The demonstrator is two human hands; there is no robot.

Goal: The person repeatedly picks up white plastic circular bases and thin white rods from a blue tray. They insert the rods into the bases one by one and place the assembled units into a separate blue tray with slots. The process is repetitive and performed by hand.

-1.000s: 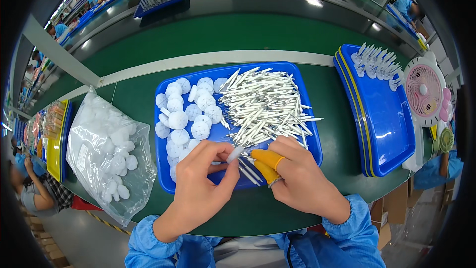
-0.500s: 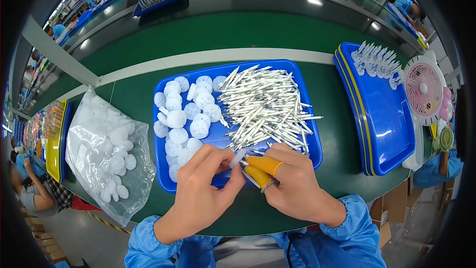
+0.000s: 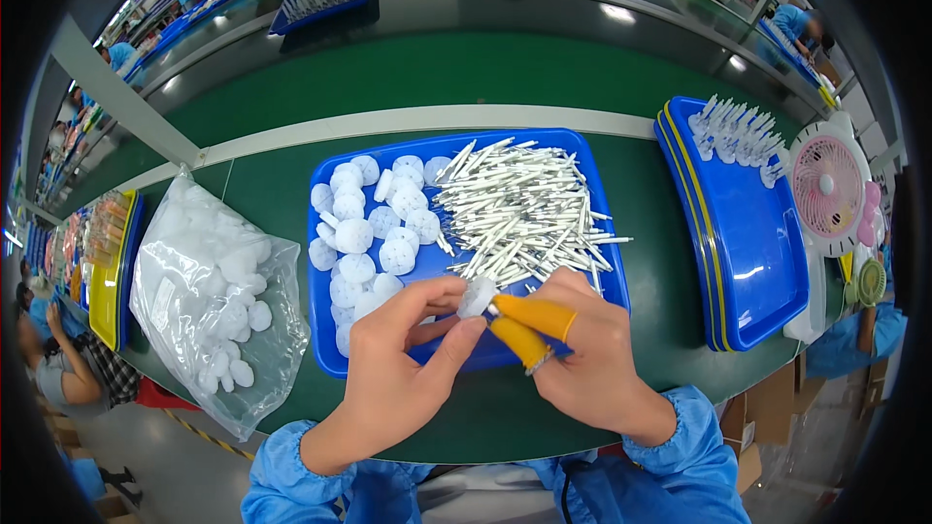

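Note:
A blue tray (image 3: 592, 194) lies in front of me on the green bench. Its left half holds several white round discs (image 3: 374, 223); its right half holds a heap of thin white sticks (image 3: 519, 213). Over the tray's near edge my left hand (image 3: 398, 369) and my right hand (image 3: 573, 359) meet. Between them they pinch one white disc (image 3: 476, 297). My right thumb and forefinger wear orange finger covers (image 3: 529, 325). Both sleeves are blue.
A clear plastic bag (image 3: 209, 301) of white discs lies to the left. A stack of blue trays (image 3: 743, 233) with several assembled white pieces (image 3: 733, 131) sits to the right, beside a small pink fan (image 3: 830, 194). Yellow trays (image 3: 107, 272) lie far left. Other people work nearby.
My hands have drawn together over the tray's near edge. A white disc now sits between the fingertips, where a stick was held before.

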